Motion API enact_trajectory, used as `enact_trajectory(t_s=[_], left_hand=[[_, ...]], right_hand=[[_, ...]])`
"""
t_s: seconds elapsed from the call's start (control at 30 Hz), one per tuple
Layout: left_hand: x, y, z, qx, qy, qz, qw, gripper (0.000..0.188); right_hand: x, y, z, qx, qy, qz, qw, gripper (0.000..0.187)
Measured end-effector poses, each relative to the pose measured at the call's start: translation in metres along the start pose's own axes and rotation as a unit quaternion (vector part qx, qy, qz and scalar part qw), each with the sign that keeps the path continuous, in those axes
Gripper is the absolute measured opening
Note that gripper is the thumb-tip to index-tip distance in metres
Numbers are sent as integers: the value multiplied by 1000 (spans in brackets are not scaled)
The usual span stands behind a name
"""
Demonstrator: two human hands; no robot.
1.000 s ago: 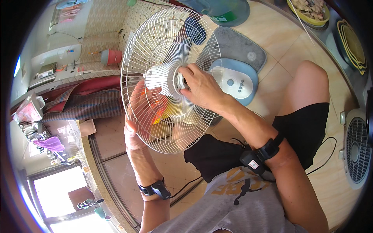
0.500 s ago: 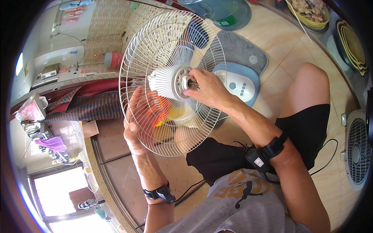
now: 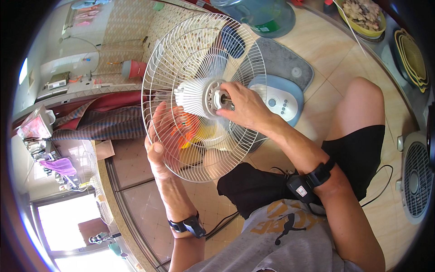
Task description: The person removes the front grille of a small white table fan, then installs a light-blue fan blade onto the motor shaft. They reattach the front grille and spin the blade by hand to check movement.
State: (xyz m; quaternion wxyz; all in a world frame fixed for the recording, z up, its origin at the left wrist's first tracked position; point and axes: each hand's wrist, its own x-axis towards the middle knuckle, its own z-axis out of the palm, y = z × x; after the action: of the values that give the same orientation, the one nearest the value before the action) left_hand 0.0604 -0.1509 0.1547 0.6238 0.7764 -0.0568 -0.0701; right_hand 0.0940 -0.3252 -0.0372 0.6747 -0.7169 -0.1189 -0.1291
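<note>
A round white wire fan grille [image 3: 206, 97] stands upright in front of me, fixed around the white motor head at its centre. My left hand [image 3: 156, 147] holds its lower left rim, thumb on the near side and the fingers seen through the wires. At the hub, the thumb and index finger of my right hand [image 3: 248, 108] pinch a white plastic ring nut [image 3: 219, 98] around the metal shaft. The other fingers of that hand are curled and partly hidden. Below and behind the grille, the fan's blue and white base [image 3: 292, 109] with its buttons rests on the floor.
A grey mat [image 3: 290, 61] lies beyond the base, near a large blue water bottle [image 3: 272, 22]. At right are a shelf with a yellow bowl [image 3: 362, 18], stacked baskets [image 3: 410, 59] and a grey box fan [image 3: 414, 181]. A dark striped cloth [image 3: 104, 122] hangs at left.
The grille has shifted very slightly right in view. My right fingers have turned a little at the ring nut, and more of the shaft shows. My left hand keeps its hold.
</note>
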Motion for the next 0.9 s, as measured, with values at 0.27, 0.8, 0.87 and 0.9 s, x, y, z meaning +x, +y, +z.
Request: enact_trajectory(t_s=[0.27, 0.8, 0.87, 0.9], left_hand=[[0, -1, 0, -37, -4, -3, 999, 116], [-1, -3, 1, -37, 16, 12, 999, 113], [0, -3, 0, -31, 11, 18, 999, 113], [0, -3, -1, -27, 9, 18, 999, 113]], right_hand=[[9, 3, -4, -38, -51, 28, 998, 49], [1, 2, 7, 46, -32, 99, 993, 57], [0, 5, 9, 56, -27, 91, 994, 56], [-1, 6, 9, 68, -24, 92, 993, 56]])
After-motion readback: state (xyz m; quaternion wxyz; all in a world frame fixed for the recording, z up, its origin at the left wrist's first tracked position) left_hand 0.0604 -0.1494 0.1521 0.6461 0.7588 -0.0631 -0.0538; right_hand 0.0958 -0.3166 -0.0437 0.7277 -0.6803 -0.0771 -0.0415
